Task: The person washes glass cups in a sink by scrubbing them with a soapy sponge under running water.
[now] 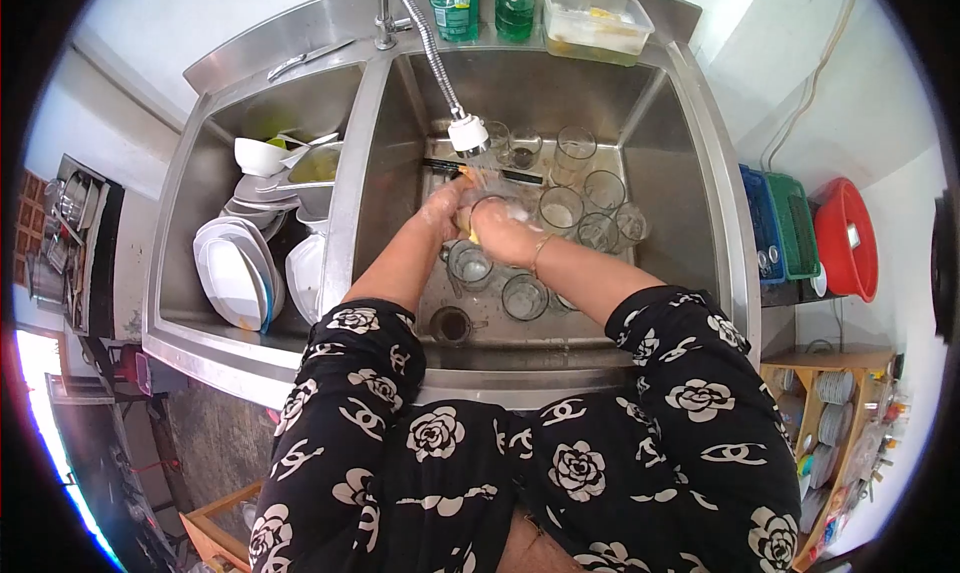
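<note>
Under the white spray head (pixel 468 135), water runs down onto both hands in the right sink basin (pixel 400 103). My left hand (pixel 442 209) is curled around something pale, partly hidden by the water. My right hand (pixel 503 232) is closed at the rim of what looks like a glass, with a bit of yellow below its fingers. Several clear glasses stand around the hands, among them one glass (pixel 561 209) to the right and a glass mug (pixel 469 265) just below. A mug with dark liquid (pixel 451 324) is near the front wall.
The left basin holds stacked white plates (pixel 228 273) and a white bowl (pixel 260 158). Behind the sink are a green pouch (pixel 452 8), a green bottle (pixel 514 8) and a plastic tub (pixel 597 25). A red basin (pixel 846 238) and green basket (pixel 792 225) are at right.
</note>
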The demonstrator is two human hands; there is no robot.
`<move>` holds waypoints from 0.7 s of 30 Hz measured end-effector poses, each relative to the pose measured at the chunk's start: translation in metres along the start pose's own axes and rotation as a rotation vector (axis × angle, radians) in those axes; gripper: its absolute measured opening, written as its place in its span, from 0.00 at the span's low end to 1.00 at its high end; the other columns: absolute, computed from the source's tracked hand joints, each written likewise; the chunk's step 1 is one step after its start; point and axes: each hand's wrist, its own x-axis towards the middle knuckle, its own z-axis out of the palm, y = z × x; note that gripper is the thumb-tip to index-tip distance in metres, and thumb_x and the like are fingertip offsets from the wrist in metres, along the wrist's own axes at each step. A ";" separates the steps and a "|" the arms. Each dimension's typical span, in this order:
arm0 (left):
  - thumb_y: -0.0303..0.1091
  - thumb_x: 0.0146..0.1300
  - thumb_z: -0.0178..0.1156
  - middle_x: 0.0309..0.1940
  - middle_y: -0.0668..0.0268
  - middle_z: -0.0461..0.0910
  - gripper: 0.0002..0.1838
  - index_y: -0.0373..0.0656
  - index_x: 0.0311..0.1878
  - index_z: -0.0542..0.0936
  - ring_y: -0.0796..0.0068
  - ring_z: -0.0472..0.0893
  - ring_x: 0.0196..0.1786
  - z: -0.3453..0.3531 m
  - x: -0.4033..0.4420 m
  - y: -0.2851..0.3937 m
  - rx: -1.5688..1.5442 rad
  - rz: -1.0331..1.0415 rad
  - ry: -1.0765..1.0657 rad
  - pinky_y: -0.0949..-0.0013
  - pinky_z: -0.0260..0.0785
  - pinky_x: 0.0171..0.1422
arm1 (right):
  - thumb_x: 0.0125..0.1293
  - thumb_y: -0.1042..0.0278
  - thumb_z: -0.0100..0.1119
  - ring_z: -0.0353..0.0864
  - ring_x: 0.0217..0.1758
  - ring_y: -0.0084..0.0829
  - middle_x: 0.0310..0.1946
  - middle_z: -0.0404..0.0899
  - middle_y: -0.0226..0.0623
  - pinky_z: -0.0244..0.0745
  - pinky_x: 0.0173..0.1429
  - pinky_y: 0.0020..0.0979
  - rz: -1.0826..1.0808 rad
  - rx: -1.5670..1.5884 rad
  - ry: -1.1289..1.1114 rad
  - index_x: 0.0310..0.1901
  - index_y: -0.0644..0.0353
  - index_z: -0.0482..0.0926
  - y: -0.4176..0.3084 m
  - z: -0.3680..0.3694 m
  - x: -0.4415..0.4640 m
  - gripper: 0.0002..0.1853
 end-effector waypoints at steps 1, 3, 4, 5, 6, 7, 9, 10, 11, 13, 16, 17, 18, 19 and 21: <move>0.46 0.69 0.46 0.48 0.58 0.80 0.20 0.41 0.52 0.76 0.64 0.82 0.45 0.000 -0.004 0.001 0.007 -0.013 -0.057 0.57 0.76 0.50 | 0.41 0.69 0.71 0.81 0.42 0.44 0.38 0.81 0.47 0.76 0.46 0.36 0.001 -0.049 -0.012 0.40 0.63 0.80 -0.004 -0.018 -0.003 0.20; 0.44 0.69 0.46 0.49 0.57 0.80 0.19 0.42 0.54 0.75 0.63 0.82 0.46 -0.005 -0.005 0.007 0.059 -0.004 -0.180 0.57 0.76 0.52 | 0.39 0.66 0.74 0.82 0.40 0.44 0.35 0.82 0.48 0.77 0.47 0.39 0.043 0.218 -0.199 0.37 0.64 0.82 -0.011 -0.069 -0.003 0.20; 0.43 0.69 0.46 0.49 0.56 0.80 0.19 0.42 0.54 0.74 0.63 0.82 0.46 -0.003 -0.011 0.009 0.085 -0.005 -0.242 0.56 0.75 0.53 | 0.40 0.64 0.76 0.83 0.34 0.38 0.31 0.83 0.45 0.77 0.42 0.35 0.025 0.559 -0.144 0.37 0.64 0.82 0.005 -0.069 0.001 0.21; 0.47 0.67 0.49 0.49 0.55 0.79 0.21 0.43 0.55 0.74 0.59 0.82 0.46 0.000 -0.018 0.012 0.093 -0.005 -0.308 0.55 0.77 0.50 | 0.43 0.64 0.75 0.83 0.33 0.34 0.33 0.84 0.42 0.77 0.38 0.33 0.090 0.816 -0.188 0.38 0.64 0.82 0.019 -0.069 0.000 0.20; 0.48 0.66 0.50 0.49 0.55 0.79 0.23 0.42 0.56 0.74 0.57 0.82 0.46 0.007 -0.030 0.016 0.045 -0.026 -0.401 0.54 0.77 0.48 | 0.47 0.64 0.75 0.82 0.32 0.30 0.34 0.84 0.39 0.77 0.35 0.31 0.157 1.070 -0.228 0.39 0.64 0.82 0.023 -0.076 -0.003 0.19; 0.49 0.65 0.51 0.49 0.54 0.79 0.24 0.42 0.56 0.73 0.55 0.82 0.46 0.016 -0.042 0.018 -0.002 -0.044 -0.496 0.53 0.77 0.47 | 0.49 0.64 0.74 0.82 0.31 0.29 0.34 0.84 0.38 0.77 0.33 0.30 0.248 1.190 -0.239 0.39 0.65 0.82 0.030 -0.075 -0.005 0.18; 0.53 0.62 0.54 0.49 0.54 0.79 0.28 0.43 0.58 0.72 0.49 0.82 0.45 0.027 -0.045 0.013 -0.054 -0.034 -0.587 0.50 0.78 0.42 | 0.52 0.64 0.73 0.82 0.30 0.27 0.34 0.83 0.35 0.76 0.29 0.29 0.429 1.423 -0.261 0.40 0.65 0.81 0.042 -0.068 -0.005 0.17; 0.53 0.62 0.54 0.49 0.54 0.79 0.28 0.43 0.58 0.72 0.49 0.82 0.45 0.025 -0.042 0.011 -0.063 -0.041 -0.617 0.50 0.78 0.42 | 0.52 0.64 0.73 0.82 0.29 0.27 0.33 0.83 0.36 0.76 0.29 0.29 0.462 1.497 -0.216 0.40 0.66 0.81 0.044 -0.064 -0.005 0.18; 0.53 0.61 0.54 0.49 0.54 0.79 0.29 0.43 0.59 0.72 0.50 0.82 0.45 0.022 -0.037 0.008 -0.070 -0.047 -0.648 0.50 0.78 0.41 | 0.53 0.63 0.72 0.82 0.28 0.27 0.33 0.83 0.36 0.76 0.29 0.29 0.494 1.571 -0.169 0.40 0.66 0.81 0.046 -0.060 -0.004 0.18; 0.52 0.59 0.58 0.47 0.56 0.79 0.29 0.44 0.58 0.71 0.51 0.82 0.44 0.024 -0.037 0.007 -0.091 -0.063 -0.542 0.51 0.77 0.41 | 0.53 0.64 0.72 0.81 0.26 0.29 0.30 0.82 0.38 0.75 0.28 0.31 0.661 1.573 0.036 0.36 0.68 0.79 0.055 -0.041 0.006 0.16; 0.51 0.59 0.59 0.45 0.57 0.79 0.27 0.44 0.57 0.72 0.53 0.82 0.43 0.024 -0.033 0.007 -0.047 0.054 -0.331 0.49 0.76 0.44 | 0.53 0.66 0.71 0.81 0.24 0.31 0.29 0.81 0.41 0.74 0.27 0.33 0.792 1.112 0.700 0.33 0.69 0.78 0.066 -0.038 0.017 0.15; 0.49 0.59 0.60 0.46 0.58 0.79 0.25 0.45 0.56 0.72 0.55 0.81 0.45 0.010 -0.019 0.004 -0.127 0.033 -0.378 0.48 0.75 0.49 | 0.51 0.68 0.69 0.81 0.30 0.34 0.30 0.80 0.42 0.76 0.35 0.36 0.688 1.099 0.738 0.34 0.68 0.78 0.068 -0.042 0.015 0.14; 0.48 0.59 0.60 0.46 0.58 0.79 0.25 0.45 0.56 0.72 0.56 0.80 0.46 0.013 -0.018 0.006 -0.160 0.070 -0.264 0.49 0.74 0.50 | 0.51 0.69 0.69 0.81 0.34 0.36 0.33 0.79 0.43 0.74 0.39 0.37 0.566 0.937 0.730 0.36 0.67 0.77 0.056 -0.047 0.013 0.14; 0.48 0.58 0.60 0.47 0.58 0.78 0.25 0.45 0.55 0.72 0.57 0.80 0.47 0.019 -0.018 0.007 -0.193 0.105 -0.153 0.49 0.73 0.52 | 0.51 0.69 0.68 0.80 0.38 0.38 0.36 0.78 0.43 0.73 0.43 0.39 0.447 0.773 0.718 0.37 0.66 0.77 0.038 -0.045 0.012 0.14; 0.48 0.58 0.59 0.48 0.61 0.76 0.25 0.45 0.55 0.72 0.61 0.77 0.51 0.016 0.008 0.001 -0.311 0.192 -0.129 0.57 0.70 0.58 | 0.51 0.69 0.66 0.75 0.46 0.43 0.41 0.75 0.45 0.68 0.51 0.43 0.162 0.523 0.802 0.40 0.61 0.77 -0.017 -0.029 0.006 0.15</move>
